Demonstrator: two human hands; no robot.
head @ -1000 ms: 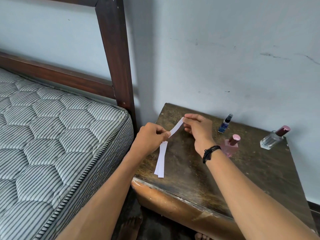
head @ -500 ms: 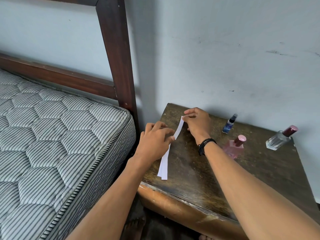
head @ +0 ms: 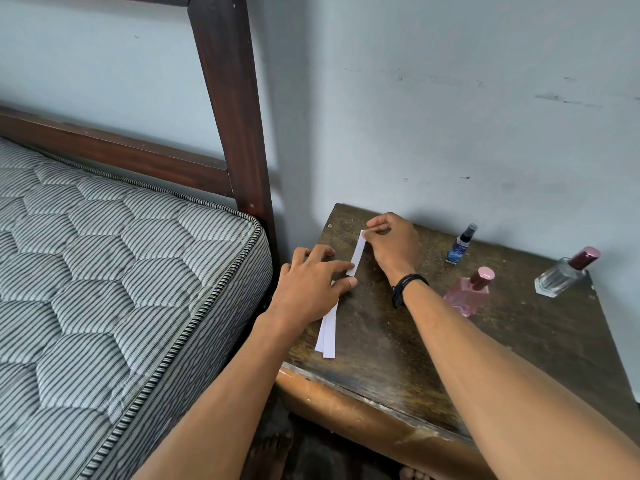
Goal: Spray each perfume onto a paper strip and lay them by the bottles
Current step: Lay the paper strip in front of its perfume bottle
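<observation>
Soft, even daylight, bright enough, no harsh glare. Faint grey shadow of the bedpost (head: 235, 133) on the wall (head: 450, 116) to its right, so light from the left. Gentle shadow under the hands on the tabletop (head: 398, 341). Dull sheen along the worn front edge. Sharp focus throughout, no motion blur. Wide-angle bending at the edges: bedpost leaning, mattress (head: 104, 271) bulging, forearms stretched large near the bottom.

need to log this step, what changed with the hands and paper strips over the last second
Both hands came down toward the table. The left hand opened from a pinch and now presses flat on the paper strips; the right hand still pinches one strip's far end, now lower. The three perfume bottles stayed untouched.
</observation>
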